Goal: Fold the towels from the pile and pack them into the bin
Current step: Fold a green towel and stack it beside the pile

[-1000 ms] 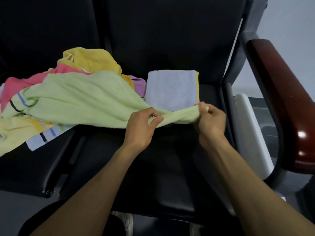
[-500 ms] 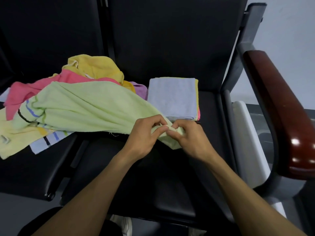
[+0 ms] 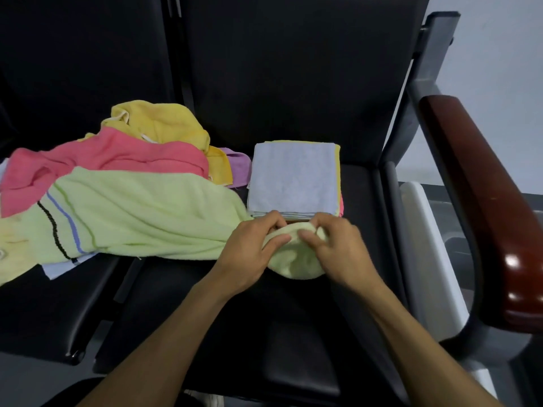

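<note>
Black seats (image 3: 293, 333) fill the view, two cushions side by side with tall backs behind them, and a dark red armrest (image 3: 482, 207) curves down the right edge. A white bin (image 3: 426, 248) stands just beyond the seat's right side, only its near wall showing.

On to the cloth. The pale green towel (image 3: 141, 218) is the biggest piece out there, stretched with its long axis running left to right across both cushions. Its striped end, with green, blue and black bands, points left; its other end narrows to the right and bunches up between the two hands. Behind it sits the loose pile: a pink towel (image 3: 117, 160) draped across the back, a yellow towel (image 3: 158, 124) humped on top, a scrap of purple cloth (image 3: 238, 163) peeking out to the right.

Just right of that pile, the folded stack (image 3: 293, 180) lies flat and square at the back of the right-hand cushion, a light blue towel on top, yellow and pink edges showing beneath.

Now the hands, meeting directly in front of that stack. The left hand (image 3: 249, 254) has its grip closed on the green towel's bunched end, thumb over the fabric. The right hand (image 3: 340, 251) pinches the same end from the other side, fingertips pressed into the fold. The gathered end sags below both hands onto the seat.
</note>
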Action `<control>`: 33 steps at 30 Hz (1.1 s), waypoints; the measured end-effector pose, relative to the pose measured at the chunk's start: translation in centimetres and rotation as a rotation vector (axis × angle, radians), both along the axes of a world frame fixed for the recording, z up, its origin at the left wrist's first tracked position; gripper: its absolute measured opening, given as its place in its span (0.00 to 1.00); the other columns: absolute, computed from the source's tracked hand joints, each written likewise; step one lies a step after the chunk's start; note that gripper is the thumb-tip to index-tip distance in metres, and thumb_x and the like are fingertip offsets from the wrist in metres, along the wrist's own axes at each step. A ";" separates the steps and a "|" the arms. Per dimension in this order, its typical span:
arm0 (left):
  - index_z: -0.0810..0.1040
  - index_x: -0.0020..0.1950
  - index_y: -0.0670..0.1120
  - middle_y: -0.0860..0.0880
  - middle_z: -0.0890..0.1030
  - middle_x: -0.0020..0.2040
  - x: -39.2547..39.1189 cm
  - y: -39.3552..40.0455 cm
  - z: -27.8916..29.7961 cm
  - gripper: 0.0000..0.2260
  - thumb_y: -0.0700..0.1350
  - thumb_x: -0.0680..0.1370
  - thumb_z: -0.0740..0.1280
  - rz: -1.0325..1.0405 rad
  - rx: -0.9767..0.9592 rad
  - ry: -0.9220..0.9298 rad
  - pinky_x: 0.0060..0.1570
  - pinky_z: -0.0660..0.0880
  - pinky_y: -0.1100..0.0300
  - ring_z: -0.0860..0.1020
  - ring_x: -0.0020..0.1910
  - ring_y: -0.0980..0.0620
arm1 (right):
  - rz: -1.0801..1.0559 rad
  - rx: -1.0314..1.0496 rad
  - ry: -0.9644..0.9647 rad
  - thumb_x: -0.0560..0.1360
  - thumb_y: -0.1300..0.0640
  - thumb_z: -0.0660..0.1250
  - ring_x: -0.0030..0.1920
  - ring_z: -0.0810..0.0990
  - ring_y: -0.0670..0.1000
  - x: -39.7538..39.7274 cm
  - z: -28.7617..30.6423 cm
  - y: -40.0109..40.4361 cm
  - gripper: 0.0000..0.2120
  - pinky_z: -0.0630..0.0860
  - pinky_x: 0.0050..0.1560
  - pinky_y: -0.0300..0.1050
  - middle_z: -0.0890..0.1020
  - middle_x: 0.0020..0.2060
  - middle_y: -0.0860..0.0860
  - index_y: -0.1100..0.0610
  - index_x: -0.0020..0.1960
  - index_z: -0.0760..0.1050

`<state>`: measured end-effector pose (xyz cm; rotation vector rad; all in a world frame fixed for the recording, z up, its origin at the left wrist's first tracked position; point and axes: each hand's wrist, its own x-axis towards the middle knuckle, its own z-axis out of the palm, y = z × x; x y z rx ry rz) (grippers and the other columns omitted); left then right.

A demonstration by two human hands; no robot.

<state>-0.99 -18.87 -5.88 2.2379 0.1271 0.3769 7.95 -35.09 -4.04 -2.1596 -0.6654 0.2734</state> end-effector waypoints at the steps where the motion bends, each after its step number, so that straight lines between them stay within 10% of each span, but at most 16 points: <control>1: 0.73 0.45 0.51 0.57 0.74 0.34 0.0 0.2 -0.3 0.07 0.52 0.79 0.64 0.021 0.032 0.022 0.40 0.72 0.53 0.73 0.35 0.55 | -0.114 0.033 0.006 0.77 0.53 0.69 0.36 0.76 0.46 0.4 0.1 -0.3 0.11 0.69 0.35 0.38 0.77 0.31 0.46 0.52 0.38 0.73; 4: 0.71 0.44 0.52 0.55 0.73 0.34 -0.2 0.3 -0.4 0.07 0.52 0.80 0.62 0.043 0.055 0.039 0.42 0.73 0.46 0.73 0.36 0.50 | -0.195 0.022 0.012 0.76 0.51 0.71 0.43 0.79 0.50 1.1 0.2 -1.0 0.06 0.75 0.41 0.46 0.80 0.37 0.47 0.50 0.44 0.75; 7: 0.74 0.43 0.53 0.52 0.77 0.35 -0.3 -0.3 0.2 0.06 0.50 0.80 0.64 -0.040 0.009 0.016 0.42 0.73 0.49 0.75 0.37 0.51 | 0.163 -0.056 0.111 0.72 0.49 0.76 0.41 0.77 0.41 0.2 0.3 -0.9 0.16 0.72 0.42 0.34 0.80 0.40 0.42 0.44 0.57 0.75; 13: 0.77 0.44 0.50 0.54 0.75 0.33 -0.4 -0.2 0.2 0.09 0.54 0.78 0.64 0.028 0.006 0.040 0.40 0.71 0.53 0.73 0.34 0.54 | 0.008 -0.111 -0.070 0.78 0.50 0.68 0.38 0.77 0.51 0.3 -0.2 -0.2 0.11 0.70 0.36 0.48 0.77 0.32 0.47 0.51 0.39 0.73; 19: 0.74 0.41 0.55 0.53 0.75 0.33 -0.7 0.2 0.1 0.07 0.51 0.79 0.64 -0.021 -0.006 0.048 0.39 0.69 0.55 0.72 0.34 0.54 | 0.164 -0.108 0.064 0.73 0.45 0.73 0.43 0.77 0.47 0.0 -0.4 -0.5 0.13 0.73 0.42 0.46 0.79 0.40 0.44 0.44 0.56 0.76; 24: 0.75 0.42 0.53 0.53 0.75 0.33 -0.5 0.5 -0.2 0.08 0.54 0.78 0.64 -0.003 0.007 0.087 0.40 0.71 0.51 0.73 0.34 0.54 | 0.060 -0.126 -0.062 0.77 0.47 0.69 0.38 0.77 0.49 0.3 -0.8 0.1 0.13 0.70 0.37 0.47 0.77 0.32 0.45 0.45 0.35 0.70; 30: 0.73 0.41 0.54 0.52 0.75 0.33 -0.6 0.3 -0.1 0.08 0.52 0.79 0.64 -0.007 0.035 0.062 0.42 0.72 0.49 0.73 0.36 0.53 | 0.116 -0.100 -0.006 0.74 0.43 0.72 0.49 0.80 0.47 0.5 -0.6 -0.3 0.12 0.77 0.47 0.47 0.82 0.47 0.42 0.44 0.56 0.77; 33: 0.76 0.42 0.53 0.54 0.76 0.33 -0.5 0.1 0.0 0.07 0.53 0.79 0.65 0.005 0.022 0.062 0.40 0.72 0.51 0.74 0.35 0.54 | 0.209 -0.133 -0.032 0.76 0.43 0.69 0.45 0.80 0.48 -0.4 -1.0 0.2 0.08 0.78 0.45 0.52 0.82 0.41 0.44 0.46 0.48 0.77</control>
